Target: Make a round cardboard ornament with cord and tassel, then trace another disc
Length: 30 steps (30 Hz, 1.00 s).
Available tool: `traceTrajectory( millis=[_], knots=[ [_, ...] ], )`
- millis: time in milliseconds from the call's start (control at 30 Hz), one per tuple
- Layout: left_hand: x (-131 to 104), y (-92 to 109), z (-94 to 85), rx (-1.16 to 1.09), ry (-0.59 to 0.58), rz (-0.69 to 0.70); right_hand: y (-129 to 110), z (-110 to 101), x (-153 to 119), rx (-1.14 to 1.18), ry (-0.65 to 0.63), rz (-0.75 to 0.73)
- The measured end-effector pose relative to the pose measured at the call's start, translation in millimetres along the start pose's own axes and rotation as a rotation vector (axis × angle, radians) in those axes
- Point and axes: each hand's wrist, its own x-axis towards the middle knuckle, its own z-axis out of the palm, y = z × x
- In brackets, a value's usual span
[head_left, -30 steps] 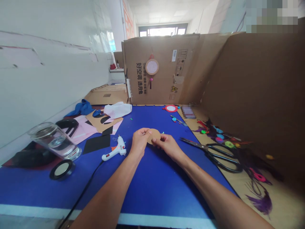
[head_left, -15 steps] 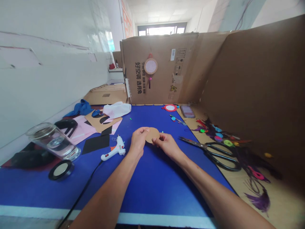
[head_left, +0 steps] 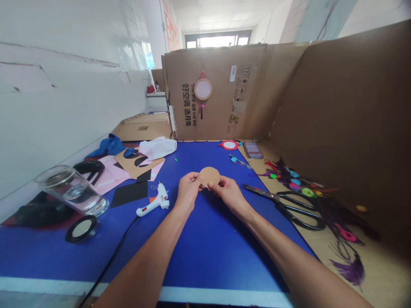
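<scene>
A round brown cardboard disc [head_left: 209,176] is held above the blue table mat [head_left: 205,244]. My left hand [head_left: 189,190] pinches its lower left edge, and my right hand [head_left: 228,192] grips the lower right edge with the thumb on its face. Left of my left hand lies a white glue gun [head_left: 156,202] with a black cord. Large black-handled scissors [head_left: 285,203] rest to the right of my right hand.
A glass jar of water [head_left: 75,190] and a round black lid [head_left: 81,229] are at the left, near cut cardboard [head_left: 136,164] and cloth. Colourful tassels and buttons [head_left: 295,184] lie right. Tall cardboard walls [head_left: 218,94] stand behind and right.
The disc has shifted slightly up and to the right, and more of its face shows. My right hand has moved a little right; my left fingers now sit lower on the disc's edge.
</scene>
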Motion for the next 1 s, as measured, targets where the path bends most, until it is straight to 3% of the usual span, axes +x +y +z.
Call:
traceTrajectory(
  millis=[400,733,900,1000],
  knots=[
    [3.5,2.6,-1.3,-0.007,0.060,0.037,2.3,0.5,-1.6,-0.005,-0.093,0.045],
    [-1.0,3.0,0.8,0.052,-0.058,-0.021,4.2,-2.2,1.7,0.046,0.000,0.000],
    [0.5,2.3,0.9,0.048,0.007,0.003,6.3,-1.3,2.6,0.079,0.003,0.016],
    [-0.7,2.2,1.6,0.085,-0.045,-0.012,6.0,-1.0,2.1,0.109,0.034,-0.002]
  ],
)
